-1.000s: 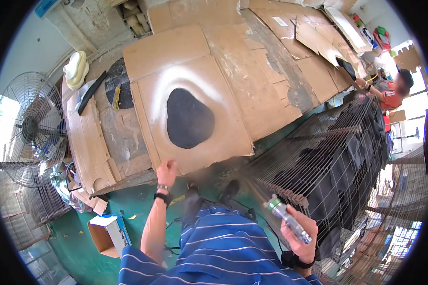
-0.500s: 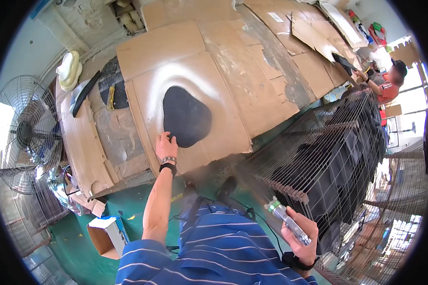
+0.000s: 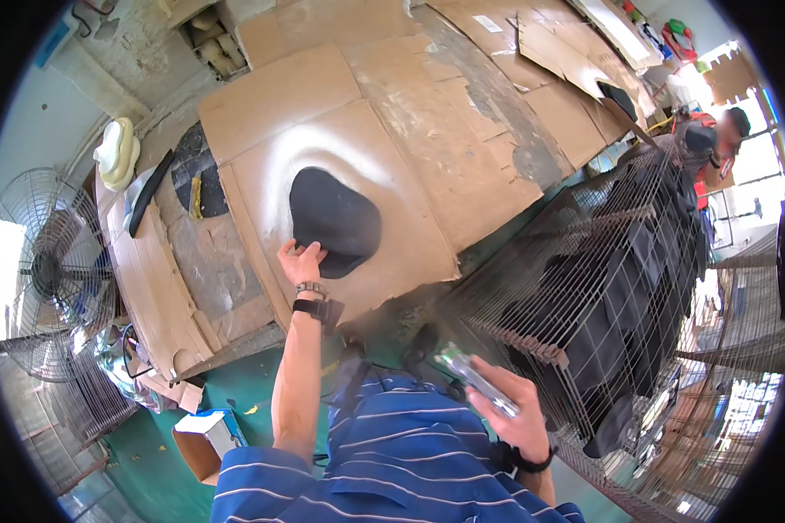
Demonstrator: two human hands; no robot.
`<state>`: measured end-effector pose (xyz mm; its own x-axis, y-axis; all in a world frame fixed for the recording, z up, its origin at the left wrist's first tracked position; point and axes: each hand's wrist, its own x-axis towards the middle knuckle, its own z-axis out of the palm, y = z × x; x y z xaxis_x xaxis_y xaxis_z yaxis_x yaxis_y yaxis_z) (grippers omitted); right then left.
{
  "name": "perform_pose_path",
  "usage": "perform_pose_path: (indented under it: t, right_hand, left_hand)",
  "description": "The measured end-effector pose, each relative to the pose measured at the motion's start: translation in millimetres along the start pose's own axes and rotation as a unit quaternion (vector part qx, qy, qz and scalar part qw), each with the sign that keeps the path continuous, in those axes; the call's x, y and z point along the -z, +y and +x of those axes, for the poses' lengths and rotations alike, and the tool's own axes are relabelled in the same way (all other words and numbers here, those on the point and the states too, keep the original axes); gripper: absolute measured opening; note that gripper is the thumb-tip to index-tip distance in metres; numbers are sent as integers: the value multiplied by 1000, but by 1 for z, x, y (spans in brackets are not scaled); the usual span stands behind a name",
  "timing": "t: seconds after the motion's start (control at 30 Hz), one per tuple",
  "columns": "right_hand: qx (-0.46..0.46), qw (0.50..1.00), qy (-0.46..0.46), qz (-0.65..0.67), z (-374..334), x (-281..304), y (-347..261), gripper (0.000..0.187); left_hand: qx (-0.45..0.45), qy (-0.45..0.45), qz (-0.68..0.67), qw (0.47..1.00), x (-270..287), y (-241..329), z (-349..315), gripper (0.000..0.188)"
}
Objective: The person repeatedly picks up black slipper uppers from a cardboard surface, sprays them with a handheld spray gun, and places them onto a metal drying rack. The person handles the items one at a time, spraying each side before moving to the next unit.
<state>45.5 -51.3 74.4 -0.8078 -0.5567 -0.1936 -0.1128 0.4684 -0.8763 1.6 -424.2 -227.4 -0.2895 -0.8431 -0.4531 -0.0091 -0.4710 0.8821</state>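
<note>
A black, rounded foam-like pad (image 3: pixel 336 218) lies on the cardboard-covered table, ringed at its far side by a white sprayed band. At its near left edge my left hand (image 3: pixel 303 261) pinches the rim between thumb and fingers. My right hand (image 3: pixel 516 411) is closed around a silver spray gun (image 3: pixel 480 383) with a green front end. It is held low over my body, to the right of and apart from the pad.
A wire rack (image 3: pixel 602 288) full of dark pads stands at the right. A large fan (image 3: pixel 48 261) is at the left. Cream foam pieces (image 3: pixel 116 155) sit on the table's left end. An open box (image 3: pixel 208 440) lies on the green floor. A co-worker (image 3: pixel 715 144) stands far right.
My right hand has swung left and slightly up with the spray gun. My left hand stays at the pad's near edge. The co-worker has turned away from the table.
</note>
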Motion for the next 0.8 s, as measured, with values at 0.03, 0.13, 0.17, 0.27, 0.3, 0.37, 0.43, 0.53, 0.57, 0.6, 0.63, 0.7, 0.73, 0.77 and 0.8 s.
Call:
perform_pose_path:
  t: [0.03,0.13,0.17,0.27,0.3,0.37,0.43,0.53,0.57,0.6,0.63,0.7,0.73,0.77,0.8]
  right_hand:
    - [28,999,-20,-5,14,-9,12,59]
    - [-38,989,-143,-2,72,-38,26,69]
    - [-38,986,-159,-30,93,-54,36,72]
    - [31,981,-187,-41,165,-122,114,90]
    - [-32,973,-228,-14,192,-135,111,91]
    - [-83,956,-269,-79,242,-163,119,99]
    - [-156,946,-278,-66,276,-182,136,103]
    - [-238,937,-255,-5,297,-186,159,107]
    - [-251,934,-250,51,294,-183,164,108]
    - [-262,928,-245,105,290,-178,165,109]
    - [-267,918,-246,158,288,-175,162,110]
    - [-279,909,-237,198,283,-171,170,111]
    - [-280,909,-226,210,282,-172,176,111]
    - [-281,909,-214,223,282,-172,180,110]
    - [-281,908,-227,212,285,-181,178,110]
  left_hand:
    - [26,-7,-46,999,-6,5,-1,42]
    - [97,-69,-107,987,-5,11,10,41]
    - [121,-101,-114,981,-5,13,16,40]
    - [158,-189,-111,963,-16,27,22,22]
    - [168,-196,-112,960,-16,29,28,19]
    - [182,-220,-124,950,-20,31,37,8]
    - [201,-244,-142,938,-27,34,44,5]
    - [229,-259,-184,920,-46,47,54,9]
    - [233,-250,-202,918,-59,55,62,10]
    - [236,-239,-222,916,-68,60,71,10]
    - [235,-241,-225,914,-61,60,102,10]
    - [222,-263,-246,906,-89,82,120,10]
    - [213,-261,-241,910,-111,104,118,12]
    - [209,-264,-228,914,-129,128,112,14]
    - [199,-276,-264,903,-127,142,136,16]
